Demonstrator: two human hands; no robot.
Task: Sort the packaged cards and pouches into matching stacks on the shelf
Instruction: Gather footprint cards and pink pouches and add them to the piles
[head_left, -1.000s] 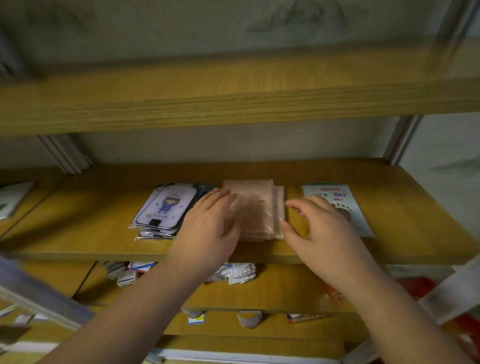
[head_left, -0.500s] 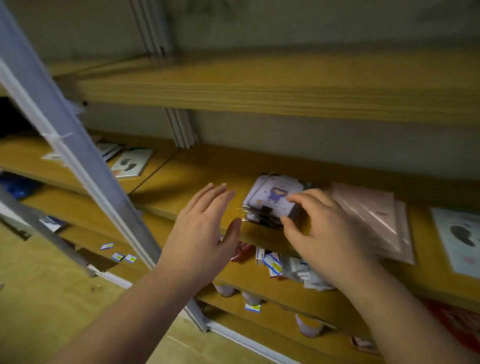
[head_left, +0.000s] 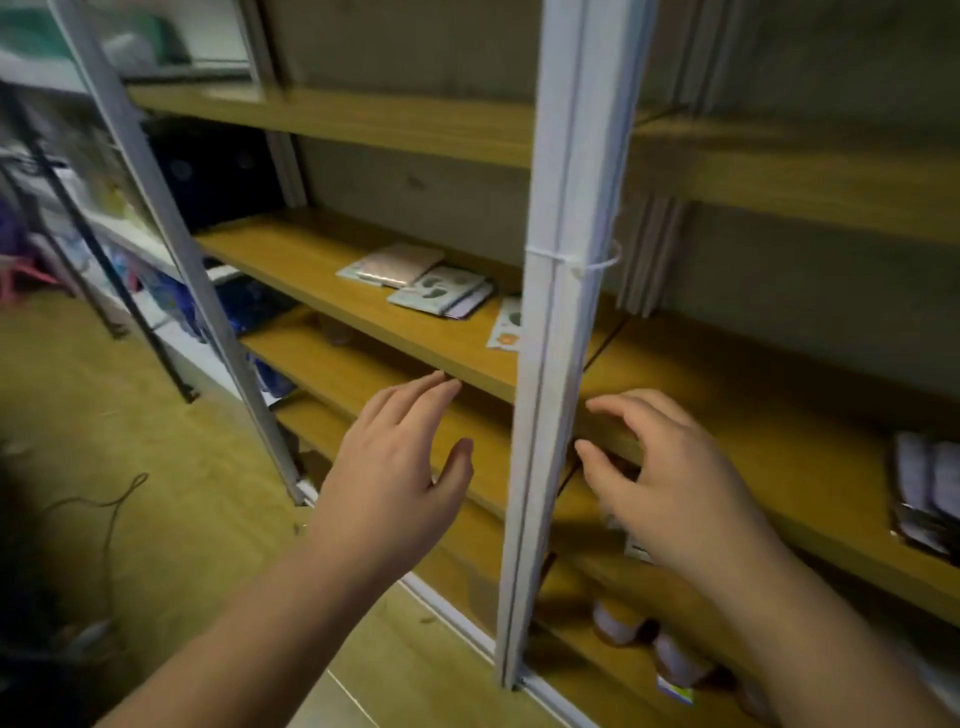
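My left hand (head_left: 395, 467) hovers open in front of the wooden shelf (head_left: 363, 317), fingers spread, holding nothing. My right hand (head_left: 670, 478) is right of the white upright post (head_left: 561, 312), fingers curled loosely and empty. On the left shelf bay lie a pink pouch (head_left: 389, 264), a pale footprint card stack (head_left: 441, 291) and one loose card (head_left: 506, 330) partly hidden by the post. The stack of purple character cards (head_left: 927, 493) sits at the far right, blurred.
Another white post (head_left: 156, 208) slants at the left. Lower shelves hold small jars (head_left: 670, 654) and packets. Dark boxes (head_left: 218, 171) fill the far left bay. A cable (head_left: 109, 509) lies on the wood floor.
The view has swung left. My right hand has left the purple card stack, which is now far to the right. Both hands are now empty by the post.
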